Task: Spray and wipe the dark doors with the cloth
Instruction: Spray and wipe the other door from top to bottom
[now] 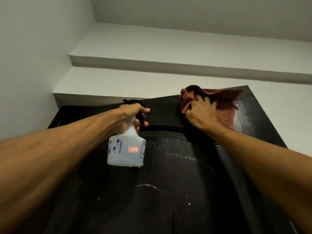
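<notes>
A: Left side status?
B: Left hand [133,115] gripping the bottle [125,149] by the neck, fingers curled round it, one finger on the black trigger [141,118]. Bottle is translucent white, hangs upright in front of the door [168,191], near its top-left corner. Small red-bordered label [133,149] on it reads "SP-2", plus blue markings on its left face.
A: Touching the door?
B: Can't tell from this angle. Drops hanging on the bottle's bottom edge.
A: Door itself?
B: Dark, glossy, seen from below. Streaks and a few white specks on the panel. Raised moulding runs across just under the top edge.
A: Right side?
B: Right hand [200,114] pressing the cloth [224,105] against the door just below the top edge, towards the top-right corner. Fingers are bent and bunch the cloth's left part; hand is blurred, so exact finger positions unclear. Cloth is reddish-brown, ribbed, spreads right of the hand, one fold poking above the top edge.
A: Surroundings?
B: White wall [33,65] left, stepped white ceiling [168,48] above the door.
</notes>
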A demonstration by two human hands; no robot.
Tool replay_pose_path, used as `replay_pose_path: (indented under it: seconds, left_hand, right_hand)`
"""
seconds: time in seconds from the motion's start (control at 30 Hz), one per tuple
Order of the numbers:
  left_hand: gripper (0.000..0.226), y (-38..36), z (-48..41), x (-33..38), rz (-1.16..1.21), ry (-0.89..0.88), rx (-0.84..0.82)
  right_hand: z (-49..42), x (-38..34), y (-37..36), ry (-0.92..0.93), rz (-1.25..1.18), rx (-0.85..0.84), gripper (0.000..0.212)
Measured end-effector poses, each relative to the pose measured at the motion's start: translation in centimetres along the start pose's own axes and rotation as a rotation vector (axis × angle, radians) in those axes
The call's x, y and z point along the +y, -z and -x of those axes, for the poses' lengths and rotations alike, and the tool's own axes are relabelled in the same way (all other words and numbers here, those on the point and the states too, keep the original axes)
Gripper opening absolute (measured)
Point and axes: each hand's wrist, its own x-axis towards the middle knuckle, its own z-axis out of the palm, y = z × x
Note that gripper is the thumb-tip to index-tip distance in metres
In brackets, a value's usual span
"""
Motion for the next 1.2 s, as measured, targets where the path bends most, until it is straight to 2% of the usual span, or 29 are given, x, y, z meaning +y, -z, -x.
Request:
replay_pose_path:
  seconds: [0.07, 0.13, 0.2, 0.27, 0.33, 0.37, 0.43, 0.5, 0.53, 0.6, 0.7, 0.73, 0.83, 0.9, 0.97, 1.07, 1.1, 1.2]
  left_hand:
    - [0.026, 2.4, 0.1, -0.7, -0.006, 0.008, 0.011]
    - [0.022, 3.8, 0.3, -1.3, -0.01, -0.001, -0.002]
    - [0.02, 5.1, 0.3, -1.7, -0.009, 0.002, -0.01]
    - [0.021, 7.4, 0.3, -2.1, -0.012, 0.017, -0.007]
    - [0.021, 10.4, 0.1, -2.5, -0.023, 0.013, 0.011]
    - [0.021, 12.3, -0.2, -2.9, -0.031, 0.007, 0.028]
    - [0.02, 15.5, -0.7, -4.2, -0.062, -0.011, 0.062]
    - [0.019, 17.9, -1.2, -5.7, -0.075, -0.014, 0.081]
    - [0.018, 19.1, -1.4, -6.7, -0.072, -0.012, 0.09]
    - [0.017, 21.1, -2.0, -8.1, -0.078, 0.018, 0.097]
    - [0.021, 24.3, -2.7, -9.3, -0.11, 0.036, 0.116]
    - [0.02, 25.4, -2.8, -9.5, -0.103, 0.029, 0.131]
    - [0.019, 27.7, -2.5, -11.4, -0.108, 0.024, 0.15]
    - [0.022, 28.1, -2.0, -13.0, -0.117, 0.058, 0.142]
    - [0.016, 28.3, -1.6, -13.8, -0.104, 0.094, 0.128]
    - [0.013, 30.1, -1.0, -13.5, -0.115, 0.081, 0.18]
    - [0.014, 30.9, -0.6, -13.5, -0.118, 0.074, 0.2]
    - [0.016, 32.3, 0.9, -14.3, -0.101, 0.082, 0.257]
  right_hand:
    - [1.3, -6.3, -1.7, 0.288, -0.007, -0.07, 0.047]
    - [1.7, -9.5, -2.9, 0.404, -0.077, -0.144, 0.044]
    - [0.1, -9.6, -3.5, 0.278, -0.174, -0.154, 0.046]
    - [-1.8, -9.4, -3.6, 0.079, -0.337, -0.062, 0.048]
    - [-3.1, -12.1, -4.0, 0.021, -0.26, 0.025, 0.043]
    - [-2.9, -15.2, -4.4, 0.064, -0.151, 0.037, 0.043]
    - [-1.5, -22.5, -5.7, 0.271, -0.028, -0.005, 0.049]
    - [-0.1, -27.3, -7.4, 0.471, -0.056, -0.1, 0.048]
    - [-0.2, -28.7, -7.8, 0.507, -0.091, -0.142, 0.046]
    - [-1.9, -29.1, -8.2, 0.41, -0.175, -0.168, 0.043]
    - [-3.3, -30.0, -8.8, 0.248, -0.157, 0.029, 0.043]
    - [-2.8, -31.9, -9.0, 0.276, -0.124, 0.028, 0.044]
    - [0.9, -39.3, -10.4, 0.551, -0.052, -0.09, 0.047]
    - [2.6, -40.3, -11.6, 0.676, -0.074, -0.176, 0.044]
    - [1.6, -38.8, -11.9, 0.633, -0.145, -0.225, 0.045]
    - [0.4, -38.9, -12.0, 0.429, -0.134, -0.101, 0.046]
    - [1.6, -40.5, -12.0, 0.452, -0.13, -0.11, 0.047]
    - [8.7, -45.2, -12.4, 0.75, -0.145, -0.2, 0.044]
